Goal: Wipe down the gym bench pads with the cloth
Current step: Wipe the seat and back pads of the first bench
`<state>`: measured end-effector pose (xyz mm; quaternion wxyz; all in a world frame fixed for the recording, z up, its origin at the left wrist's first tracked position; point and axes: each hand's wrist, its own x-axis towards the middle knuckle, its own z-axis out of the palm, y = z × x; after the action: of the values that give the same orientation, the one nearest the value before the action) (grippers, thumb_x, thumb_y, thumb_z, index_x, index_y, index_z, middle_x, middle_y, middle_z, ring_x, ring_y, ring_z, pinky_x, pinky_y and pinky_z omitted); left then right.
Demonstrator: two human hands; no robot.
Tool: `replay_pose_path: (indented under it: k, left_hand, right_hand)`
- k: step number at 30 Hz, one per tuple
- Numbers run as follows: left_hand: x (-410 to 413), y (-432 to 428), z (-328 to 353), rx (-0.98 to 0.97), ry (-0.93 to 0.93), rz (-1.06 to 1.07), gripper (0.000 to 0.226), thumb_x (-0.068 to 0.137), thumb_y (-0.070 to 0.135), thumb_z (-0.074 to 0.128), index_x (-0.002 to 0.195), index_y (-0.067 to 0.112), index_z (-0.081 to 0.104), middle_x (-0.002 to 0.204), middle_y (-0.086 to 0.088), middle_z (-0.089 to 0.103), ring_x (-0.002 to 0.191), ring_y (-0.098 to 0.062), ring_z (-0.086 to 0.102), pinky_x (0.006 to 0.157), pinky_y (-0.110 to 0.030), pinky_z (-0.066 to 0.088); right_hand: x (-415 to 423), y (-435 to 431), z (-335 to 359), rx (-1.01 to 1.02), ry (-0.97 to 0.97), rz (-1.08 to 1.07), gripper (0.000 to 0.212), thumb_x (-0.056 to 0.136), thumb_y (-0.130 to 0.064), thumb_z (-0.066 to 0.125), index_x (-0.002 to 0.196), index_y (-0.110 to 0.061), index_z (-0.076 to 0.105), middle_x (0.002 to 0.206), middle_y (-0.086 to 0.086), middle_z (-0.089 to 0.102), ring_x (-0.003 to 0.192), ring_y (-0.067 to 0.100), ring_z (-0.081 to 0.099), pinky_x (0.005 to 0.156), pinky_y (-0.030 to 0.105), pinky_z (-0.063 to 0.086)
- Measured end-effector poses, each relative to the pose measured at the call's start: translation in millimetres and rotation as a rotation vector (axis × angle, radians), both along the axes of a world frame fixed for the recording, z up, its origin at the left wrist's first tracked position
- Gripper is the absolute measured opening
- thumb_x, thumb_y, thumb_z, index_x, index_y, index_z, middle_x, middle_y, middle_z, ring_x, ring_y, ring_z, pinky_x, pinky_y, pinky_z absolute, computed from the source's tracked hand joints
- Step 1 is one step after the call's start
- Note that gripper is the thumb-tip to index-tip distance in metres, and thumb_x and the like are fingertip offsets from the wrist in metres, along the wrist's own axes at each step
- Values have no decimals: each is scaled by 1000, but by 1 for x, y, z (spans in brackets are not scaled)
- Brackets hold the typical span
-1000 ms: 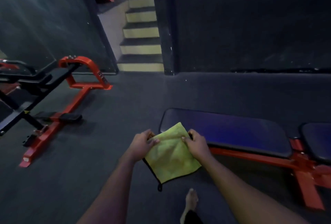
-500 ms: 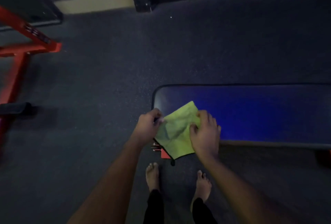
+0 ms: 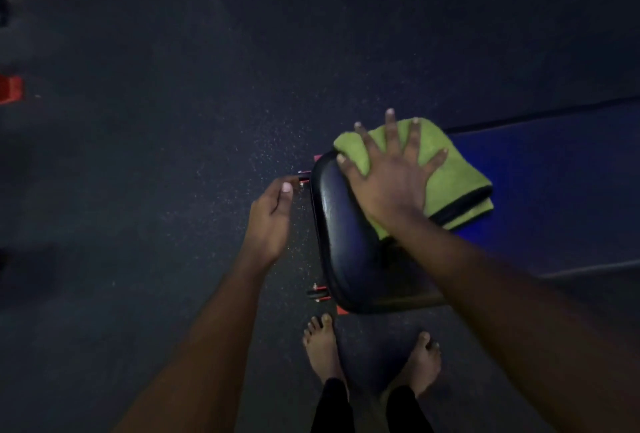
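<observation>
A folded yellow-green cloth (image 3: 450,173) lies on the left end of the dark blue bench pad (image 3: 540,197). My right hand (image 3: 388,176) presses flat on the cloth with its fingers spread. My left hand (image 3: 270,214) hangs just off the pad's left end with loosely curled fingers and holds nothing. The cloth's near part is hidden under my palm and wrist.
Red frame bolts (image 3: 317,290) stick out under the pad's left end. My two bare feet (image 3: 322,346) stand on the dark speckled floor close to the bench. A red piece of other equipment (image 3: 10,88) shows at the far left edge.
Both hands held the cloth above the pad's end. Now the left hand has let go and the right hand presses the cloth flat on the pad. The view has tilted further down.
</observation>
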<state>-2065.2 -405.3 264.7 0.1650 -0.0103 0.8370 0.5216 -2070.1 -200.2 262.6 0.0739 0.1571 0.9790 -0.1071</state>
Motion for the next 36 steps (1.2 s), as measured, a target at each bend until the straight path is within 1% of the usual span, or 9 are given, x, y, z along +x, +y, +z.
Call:
replay_pose_path:
  k: [3,9,14,17,20,25,30,33,36]
  left_hand:
    - [-8,-6,1,46,-59,41,45,99,54,33,119,28,64,120,8,67,114,-10,62,102,-43,47]
    - [-7,-5,12,40,-163,59,71,99,61,18,129,15,63,126,-1,66,117,-13,61,108,-50,42]
    - [4,5,17,113,-196,37,77,92,66,17,133,16,59,130,1,63,120,-10,58,109,-44,41]
    - [7,0,12,127,-164,97,75,91,68,17,128,19,62,127,1,65,118,-11,60,109,-46,42]
    - [8,-9,7,104,-140,169,80,89,72,18,127,17,63,125,-1,66,118,-16,61,108,-50,42]
    - [13,-1,8,104,-183,124,91,82,81,17,131,18,61,130,2,64,118,-10,60,108,-45,42]
    - [18,23,10,199,-282,120,75,83,76,16,125,32,59,131,3,61,124,-14,55,112,-46,38]
    - [22,23,5,234,-329,136,79,92,66,11,142,19,51,144,-2,53,133,-16,49,115,-42,33]
    - [18,15,3,251,-392,131,75,101,54,3,145,13,47,146,-6,52,133,-18,49,110,-38,36]
  right_hand:
    - [-3,-12,2,33,-2,42,67,96,-73,17,152,-42,37,170,-4,16,156,37,7,111,80,3]
    - [150,-38,-7,16,80,723,63,91,-63,45,151,-44,40,172,-2,8,158,31,1,114,76,5]
    - [112,12,-6,65,47,295,65,94,-77,25,155,-58,16,172,1,-1,158,31,3,111,77,14]
    - [13,3,0,1,11,50,65,94,-77,21,154,-54,25,172,1,4,157,33,0,112,78,5]
    - [-3,-33,-1,60,19,219,64,94,-72,24,152,-46,37,171,1,11,157,33,6,113,76,2]
    - [133,-37,-12,36,137,633,66,85,-64,54,147,-43,45,172,-1,8,158,30,3,114,75,6]
    - [149,17,-17,68,94,318,65,95,-75,29,156,-55,18,172,-8,7,158,24,5,114,73,12]
    - [60,20,-11,40,61,49,65,95,-76,19,155,-53,23,172,-5,6,158,29,3,111,75,6]
    - [-5,-3,-7,30,23,12,69,94,-75,16,155,-47,29,171,-1,13,157,34,4,111,78,1]
